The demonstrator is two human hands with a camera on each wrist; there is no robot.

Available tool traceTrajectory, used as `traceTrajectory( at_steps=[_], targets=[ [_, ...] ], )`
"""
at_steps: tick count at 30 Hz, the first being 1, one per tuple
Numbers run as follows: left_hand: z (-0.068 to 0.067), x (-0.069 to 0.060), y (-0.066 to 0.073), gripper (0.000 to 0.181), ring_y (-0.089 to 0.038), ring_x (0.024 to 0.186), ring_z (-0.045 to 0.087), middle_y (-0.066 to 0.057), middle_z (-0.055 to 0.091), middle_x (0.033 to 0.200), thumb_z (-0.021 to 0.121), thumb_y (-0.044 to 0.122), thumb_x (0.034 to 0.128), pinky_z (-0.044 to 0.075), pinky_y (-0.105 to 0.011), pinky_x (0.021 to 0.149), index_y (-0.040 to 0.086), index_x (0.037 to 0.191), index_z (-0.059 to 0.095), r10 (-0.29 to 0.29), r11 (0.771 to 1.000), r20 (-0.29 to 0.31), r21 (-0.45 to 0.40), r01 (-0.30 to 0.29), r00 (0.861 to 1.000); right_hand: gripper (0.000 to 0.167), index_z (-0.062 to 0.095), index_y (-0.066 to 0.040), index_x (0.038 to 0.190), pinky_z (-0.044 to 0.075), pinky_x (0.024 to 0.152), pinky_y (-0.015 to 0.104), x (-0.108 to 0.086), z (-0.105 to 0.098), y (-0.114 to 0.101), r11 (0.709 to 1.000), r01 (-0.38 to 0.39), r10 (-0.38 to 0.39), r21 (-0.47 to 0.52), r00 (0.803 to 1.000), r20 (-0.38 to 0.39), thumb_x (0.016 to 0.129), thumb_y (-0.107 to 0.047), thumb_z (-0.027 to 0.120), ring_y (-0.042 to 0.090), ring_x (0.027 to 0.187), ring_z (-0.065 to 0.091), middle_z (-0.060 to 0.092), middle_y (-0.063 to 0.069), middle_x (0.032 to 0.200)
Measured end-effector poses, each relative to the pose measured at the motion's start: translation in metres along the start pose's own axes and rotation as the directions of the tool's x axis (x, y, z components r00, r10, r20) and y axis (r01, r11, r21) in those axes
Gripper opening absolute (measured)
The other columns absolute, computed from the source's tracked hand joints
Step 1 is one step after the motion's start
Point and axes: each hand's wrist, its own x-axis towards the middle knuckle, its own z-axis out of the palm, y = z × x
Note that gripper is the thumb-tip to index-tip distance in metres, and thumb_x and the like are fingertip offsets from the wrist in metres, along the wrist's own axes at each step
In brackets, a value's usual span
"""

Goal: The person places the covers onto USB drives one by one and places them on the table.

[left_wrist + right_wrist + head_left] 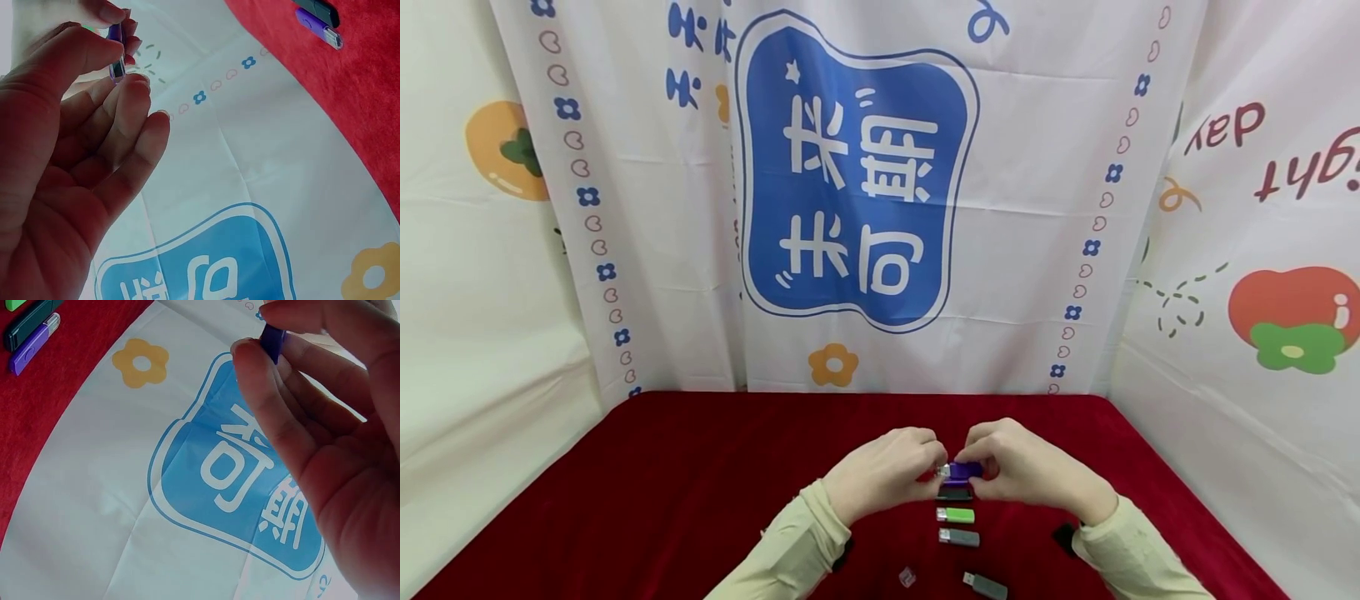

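Observation:
Above the red table, both hands meet at a purple USB stick with a clear cap at its left end. My right hand grips the purple body between thumb and fingers; the right wrist view shows its purple end. Thumb and fingertips of my left hand pinch the clear cap end, seen also in the left wrist view. Whether the cap is fully seated is hidden by the fingers. Just beneath the hands lies another purple USB stick with a clear cap.
Below it in a row lie a black USB stick, a green one and a grey one. Nearer lie an uncapped grey USB stick and a loose clear cap. Printed white curtains surround the red table.

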Motion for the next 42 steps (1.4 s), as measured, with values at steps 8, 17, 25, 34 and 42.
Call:
traceTrajectory(
  at_steps=[8,17,25,34,42],
  targets=[
    [-0.0012,0.0003,-0.0024,0.004,-0.004,0.068,0.047,0.003,0.057,0.078,0.069,0.012,0.0901,0.037,-0.010,0.062,0.009,0.091,0.071,-0.029,0.999,0.002,-0.028,0.029,1.000,0.026,0.078,-0.005,0.096,0.045,0.054,0.012,-0.0030,-0.0031,0.0004,1.000,-0.009,0.009,0.007,1.000,-0.025,0.073,0.006,0.075,0.001,0.062,0.052,0.057,-0.006,0.078],
    [-0.0018,-0.0021,-0.0036,0.013,-0.004,0.068,0.052,0.004,0.058,0.079,0.068,0.022,0.0947,0.044,-0.014,0.063,0.010,0.091,0.072,-0.100,0.995,0.029,-0.022,0.101,0.995,0.026,0.077,-0.004,0.097,0.047,0.054,0.014,-0.0031,-0.0061,0.0018,1.000,0.003,-0.003,0.005,0.999,-0.045,0.073,0.005,0.076,0.002,0.062,0.054,0.059,-0.007,0.079],
    [-0.0048,-0.0032,-0.0040,0.014,-0.003,0.070,0.053,0.004,0.060,0.081,0.068,0.023,0.0949,0.044,-0.013,0.065,0.011,0.096,0.073,-0.106,0.994,0.048,-0.018,0.107,0.993,0.026,0.077,-0.004,0.097,0.048,0.055,0.016,-0.0015,-0.0060,0.0020,1.000,0.017,-0.016,0.016,0.998,-0.060,0.073,0.005,0.077,0.003,0.063,0.055,0.063,-0.005,0.082],
    [-0.0071,-0.0039,-0.0042,0.014,-0.003,0.068,0.052,0.004,0.059,0.079,0.066,0.022,0.0962,0.043,-0.012,0.063,0.010,0.094,0.072,-0.072,0.997,0.018,-0.024,0.072,0.997,0.027,0.077,-0.002,0.100,0.048,0.056,0.015,-0.0015,-0.0062,0.0000,0.999,0.042,-0.042,-0.001,0.996,-0.077,0.074,0.005,0.078,0.003,0.063,0.055,0.062,-0.004,0.082],
    [-0.0070,-0.0019,-0.0042,0.014,-0.003,0.064,0.048,0.004,0.053,0.074,0.065,0.021,0.0970,0.038,-0.010,0.059,0.011,0.090,0.070,-0.044,0.999,0.003,-0.021,0.044,0.999,0.028,0.077,-0.001,0.101,0.047,0.057,0.013,-0.0015,-0.0052,-0.0006,0.998,0.063,-0.063,-0.004,0.992,-0.106,0.074,0.006,0.078,0.003,0.063,0.055,0.061,-0.004,0.081]
  ],
)
